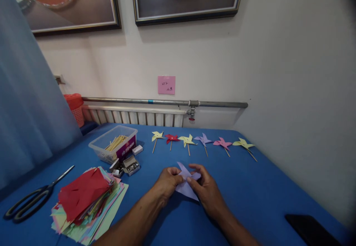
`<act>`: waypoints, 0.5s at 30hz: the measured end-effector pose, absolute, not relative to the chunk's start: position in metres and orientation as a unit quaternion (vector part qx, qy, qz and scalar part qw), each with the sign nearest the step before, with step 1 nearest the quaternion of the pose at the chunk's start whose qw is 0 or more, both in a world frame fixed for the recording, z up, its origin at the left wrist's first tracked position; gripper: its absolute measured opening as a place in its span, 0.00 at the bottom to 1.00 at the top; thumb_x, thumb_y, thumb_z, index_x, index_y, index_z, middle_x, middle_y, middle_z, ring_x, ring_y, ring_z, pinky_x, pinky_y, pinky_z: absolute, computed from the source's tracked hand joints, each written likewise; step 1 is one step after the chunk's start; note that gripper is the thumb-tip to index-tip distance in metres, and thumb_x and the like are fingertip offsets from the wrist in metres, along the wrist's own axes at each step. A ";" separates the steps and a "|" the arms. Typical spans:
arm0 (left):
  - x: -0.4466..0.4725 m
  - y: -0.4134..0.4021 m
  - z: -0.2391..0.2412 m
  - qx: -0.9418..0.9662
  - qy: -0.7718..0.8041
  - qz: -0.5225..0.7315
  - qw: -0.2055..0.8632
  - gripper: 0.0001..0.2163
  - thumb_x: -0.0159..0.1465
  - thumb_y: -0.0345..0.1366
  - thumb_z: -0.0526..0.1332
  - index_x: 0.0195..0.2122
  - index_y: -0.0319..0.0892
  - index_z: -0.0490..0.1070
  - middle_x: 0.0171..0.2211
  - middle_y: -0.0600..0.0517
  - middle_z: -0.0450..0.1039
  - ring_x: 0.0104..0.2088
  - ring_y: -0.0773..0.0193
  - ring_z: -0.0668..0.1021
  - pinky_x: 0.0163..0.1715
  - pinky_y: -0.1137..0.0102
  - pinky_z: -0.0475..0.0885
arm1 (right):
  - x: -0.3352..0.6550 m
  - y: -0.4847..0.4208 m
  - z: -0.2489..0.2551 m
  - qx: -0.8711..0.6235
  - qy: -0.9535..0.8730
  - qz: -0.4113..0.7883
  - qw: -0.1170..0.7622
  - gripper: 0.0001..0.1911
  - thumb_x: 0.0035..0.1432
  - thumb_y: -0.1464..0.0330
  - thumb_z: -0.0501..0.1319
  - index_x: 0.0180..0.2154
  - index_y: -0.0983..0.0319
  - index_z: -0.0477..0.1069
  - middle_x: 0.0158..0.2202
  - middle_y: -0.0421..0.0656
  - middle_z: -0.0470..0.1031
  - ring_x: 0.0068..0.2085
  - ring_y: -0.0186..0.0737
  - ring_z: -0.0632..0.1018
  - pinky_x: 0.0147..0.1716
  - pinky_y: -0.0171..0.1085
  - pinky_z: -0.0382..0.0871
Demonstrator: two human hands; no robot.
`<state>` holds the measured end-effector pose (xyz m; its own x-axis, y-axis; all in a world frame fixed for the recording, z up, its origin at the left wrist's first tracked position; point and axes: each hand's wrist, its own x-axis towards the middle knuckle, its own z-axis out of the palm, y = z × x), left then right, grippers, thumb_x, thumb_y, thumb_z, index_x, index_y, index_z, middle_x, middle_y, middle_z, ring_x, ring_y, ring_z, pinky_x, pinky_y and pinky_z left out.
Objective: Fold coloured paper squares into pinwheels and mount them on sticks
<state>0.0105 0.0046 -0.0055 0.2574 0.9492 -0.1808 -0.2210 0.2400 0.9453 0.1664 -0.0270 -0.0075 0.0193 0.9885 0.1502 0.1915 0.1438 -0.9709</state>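
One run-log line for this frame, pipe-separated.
left hand: holds lilac paper | right hand: holds same paper | beyond: six pinwheels in a row

One head-worn view looks forward and down across the tabletop (250,201) from its near side, facing the far edge and the wall (292,53) behind. The left hand (168,182) and right hand (206,188) show close up, below mid-picture; the far edge and its right corner lie farther off.

Three pale-yellow paper pinwheels (187,140), one red pinwheel (171,138), one lilac pinwheel (204,139), one pink pinwheel (222,143) — six! Plus one folded lilac paper sheet (187,191), two black-framed pictures (183,3)!
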 end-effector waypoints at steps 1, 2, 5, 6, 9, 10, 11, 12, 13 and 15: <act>0.011 0.004 -0.005 0.432 0.421 0.439 0.666 0.13 0.43 0.36 0.72 0.20 0.40 0.67 0.17 0.56 0.68 0.19 0.71 0.65 0.23 0.73 0.57 | 0.166 -0.026 -0.008 -0.510 -0.567 0.406 0.503 0.27 0.54 0.55 0.66 0.54 0.58 0.70 0.33 0.39 0.74 0.29 0.39 0.73 0.28 0.36 0.67; 0.011 0.003 -0.004 0.432 0.421 0.438 0.667 0.13 0.43 0.36 0.72 0.20 0.40 0.67 0.17 0.56 0.68 0.19 0.71 0.65 0.23 0.73 0.57 | 0.166 -0.026 -0.009 -0.505 -0.563 0.410 0.509 0.30 0.54 0.55 0.66 0.57 0.57 0.68 0.33 0.39 0.74 0.29 0.39 0.73 0.28 0.36 0.68; 0.011 0.002 -0.002 0.430 0.422 0.436 0.669 0.14 0.42 0.37 0.72 0.20 0.40 0.67 0.17 0.55 0.68 0.19 0.71 0.66 0.23 0.72 0.58 | 0.165 -0.025 -0.012 -0.500 -0.548 0.423 0.520 0.31 0.54 0.56 0.67 0.58 0.58 0.68 0.32 0.38 0.74 0.28 0.39 0.73 0.27 0.36 0.68; 0.011 0.003 -0.001 0.430 0.423 0.436 0.668 0.13 0.42 0.37 0.72 0.20 0.40 0.67 0.17 0.55 0.68 0.19 0.71 0.66 0.23 0.72 0.58 | 0.164 -0.024 -0.013 -0.498 -0.543 0.427 0.524 0.31 0.54 0.56 0.67 0.57 0.58 0.68 0.32 0.38 0.74 0.28 0.39 0.73 0.27 0.36 0.68; 0.011 0.003 -0.002 0.432 0.430 0.431 0.665 0.13 0.42 0.37 0.71 0.21 0.40 0.68 0.18 0.55 0.68 0.19 0.71 0.66 0.24 0.72 0.58 | 0.163 -0.023 -0.015 -0.499 -0.530 0.438 0.528 0.30 0.52 0.56 0.68 0.55 0.59 0.69 0.32 0.38 0.73 0.27 0.38 0.73 0.26 0.36 0.68; 0.011 0.003 -0.002 0.434 0.431 0.429 0.665 0.12 0.43 0.37 0.71 0.21 0.40 0.68 0.18 0.55 0.68 0.19 0.71 0.66 0.24 0.72 0.58 | 0.163 -0.022 -0.015 -0.498 -0.526 0.442 0.529 0.30 0.51 0.56 0.68 0.54 0.59 0.69 0.32 0.38 0.73 0.27 0.38 0.73 0.26 0.36 0.68; 0.010 0.003 -0.002 0.436 0.430 0.425 0.666 0.12 0.43 0.37 0.71 0.21 0.40 0.68 0.18 0.55 0.68 0.19 0.71 0.66 0.24 0.72 0.57 | 0.163 -0.021 -0.016 -0.498 -0.521 0.448 0.529 0.29 0.51 0.55 0.68 0.53 0.59 0.70 0.31 0.37 0.73 0.27 0.38 0.73 0.26 0.36 0.68; 0.010 0.003 -0.003 0.438 0.427 0.423 0.669 0.12 0.43 0.37 0.70 0.21 0.40 0.68 0.18 0.55 0.68 0.19 0.71 0.66 0.24 0.72 0.57 | 0.163 -0.020 -0.017 -0.497 -0.517 0.452 0.531 0.29 0.50 0.55 0.69 0.52 0.59 0.70 0.32 0.37 0.73 0.27 0.38 0.73 0.26 0.36 0.68; 0.010 0.003 -0.003 0.437 0.424 0.422 0.672 0.12 0.44 0.37 0.70 0.22 0.40 0.68 0.18 0.55 0.67 0.19 0.71 0.65 0.24 0.72 0.57 | 0.163 -0.020 -0.017 -0.497 -0.512 0.455 0.533 0.28 0.49 0.55 0.69 0.50 0.59 0.71 0.31 0.37 0.73 0.27 0.37 0.73 0.26 0.36 0.68; 0.010 0.002 -0.003 0.432 0.421 0.420 0.679 0.12 0.44 0.37 0.70 0.22 0.39 0.68 0.18 0.56 0.67 0.19 0.71 0.65 0.24 0.72 0.57 | 0.163 -0.019 -0.017 -0.501 -0.505 0.455 0.535 0.26 0.48 0.55 0.69 0.47 0.60 0.71 0.31 0.37 0.73 0.27 0.37 0.73 0.26 0.36 0.68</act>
<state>0.0100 0.0018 -0.0026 0.2935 0.9329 -0.2085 -0.2063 0.2748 0.9391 0.1631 -0.0186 -0.0169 0.0747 0.9936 0.0849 0.0181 0.0838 -0.9963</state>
